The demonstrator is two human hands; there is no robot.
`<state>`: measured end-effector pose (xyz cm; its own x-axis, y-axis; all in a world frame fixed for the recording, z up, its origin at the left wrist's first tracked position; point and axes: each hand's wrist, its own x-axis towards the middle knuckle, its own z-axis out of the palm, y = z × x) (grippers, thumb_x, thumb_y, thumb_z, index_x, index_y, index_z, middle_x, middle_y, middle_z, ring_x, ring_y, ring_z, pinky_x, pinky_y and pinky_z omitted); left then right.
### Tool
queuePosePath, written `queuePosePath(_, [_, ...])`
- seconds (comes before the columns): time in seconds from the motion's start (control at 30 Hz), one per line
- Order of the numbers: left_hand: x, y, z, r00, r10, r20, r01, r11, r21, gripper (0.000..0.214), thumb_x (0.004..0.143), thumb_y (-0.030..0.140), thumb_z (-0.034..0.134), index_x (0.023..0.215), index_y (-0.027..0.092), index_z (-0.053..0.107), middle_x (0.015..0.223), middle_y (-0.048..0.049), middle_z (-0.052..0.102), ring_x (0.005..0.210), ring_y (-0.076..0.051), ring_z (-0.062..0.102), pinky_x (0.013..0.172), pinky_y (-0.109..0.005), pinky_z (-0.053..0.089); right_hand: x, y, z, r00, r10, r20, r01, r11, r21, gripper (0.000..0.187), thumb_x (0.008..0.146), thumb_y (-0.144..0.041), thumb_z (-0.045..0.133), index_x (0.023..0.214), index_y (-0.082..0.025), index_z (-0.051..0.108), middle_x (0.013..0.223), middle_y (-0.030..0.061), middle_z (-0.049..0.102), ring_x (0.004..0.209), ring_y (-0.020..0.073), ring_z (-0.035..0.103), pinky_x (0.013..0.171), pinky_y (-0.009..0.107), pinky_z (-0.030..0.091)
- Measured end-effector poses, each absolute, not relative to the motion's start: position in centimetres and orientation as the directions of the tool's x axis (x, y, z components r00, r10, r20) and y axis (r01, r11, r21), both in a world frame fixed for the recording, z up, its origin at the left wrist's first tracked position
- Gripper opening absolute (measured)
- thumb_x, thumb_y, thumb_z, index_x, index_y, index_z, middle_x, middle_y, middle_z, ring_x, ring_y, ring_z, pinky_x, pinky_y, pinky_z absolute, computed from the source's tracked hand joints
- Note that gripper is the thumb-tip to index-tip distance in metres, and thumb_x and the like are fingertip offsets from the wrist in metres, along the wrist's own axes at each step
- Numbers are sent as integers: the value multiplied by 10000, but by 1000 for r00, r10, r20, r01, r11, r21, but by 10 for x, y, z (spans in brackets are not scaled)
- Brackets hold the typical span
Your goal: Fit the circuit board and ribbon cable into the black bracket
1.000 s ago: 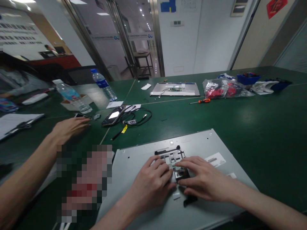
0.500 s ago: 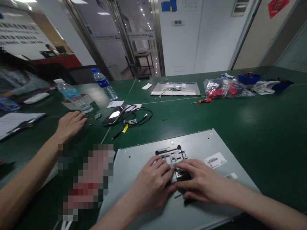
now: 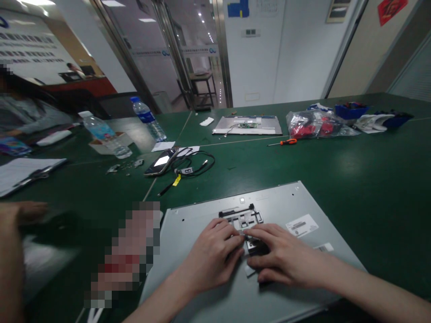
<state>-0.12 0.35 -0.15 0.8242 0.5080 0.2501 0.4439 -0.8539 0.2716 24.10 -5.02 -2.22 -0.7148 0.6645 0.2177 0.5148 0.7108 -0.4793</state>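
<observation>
A flat grey metal panel (image 3: 269, 202) lies in front of me, with a metal bracket (image 3: 244, 220) with black parts at its middle. My left hand (image 3: 217, 251) has its fingers bent and pressed together at the bracket's near left side. From the right, my right hand (image 3: 283, 255) curls thumb and fingers round a dark part of the same bracket. The fingertips of both hands almost meet there and hide what lies between them. A small light-coloured piece (image 3: 249, 270) shows on the panel just below the fingertips.
Left of the panel lies a pixelated object (image 3: 128, 246), near a co-worker's blurred arm (image 3: 10, 251). Beyond are a phone (image 3: 161, 162), a black cable (image 3: 202, 168), bottles (image 3: 107, 137), an orange screwdriver (image 3: 283, 142), another panel (image 3: 247, 125) and a plastic bag (image 3: 316, 125).
The co-worker's hand has drawn back left from beside the bottle, uncovering small metal bits. My hands stay on the bracket with slight finger shifts; more of the light piece below them shows.
</observation>
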Motion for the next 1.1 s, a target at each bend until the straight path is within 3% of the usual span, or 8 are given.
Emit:
queuePosePath(0.47, [6,1,-15,680,682,269,560,-720,411,122,878,133,618,902,223,698,821,-32,664,820,-235,601,812,-433,458,239,-52,-20,-740,630,235,486,742,-461,296,1036,-452,568,1174,-253,738,1610,108,375,1464,279,343,1195,464,327])
queuePosePath(0.8, [6,2,-16,669,686,288,552,-717,426,135,868,123,591,856,212,692,798,-27,654,803,-223,598,866,-463,458,240,-53,-20,-738,634,232,481,735,-477,261,1030,-430,584,1134,-268,761,1615,93,370,1463,286,339,1180,479,338])
queuePosePath(1.1, [7,2,-14,672,675,305,534,-727,432,127,901,147,580,852,213,676,819,-23,668,813,-217,619,948,-516,440,243,-54,-15,-686,665,296,487,721,-493,200,1030,-373,596,1041,-282,774,1507,50,511,1366,239,455,1131,429,387])
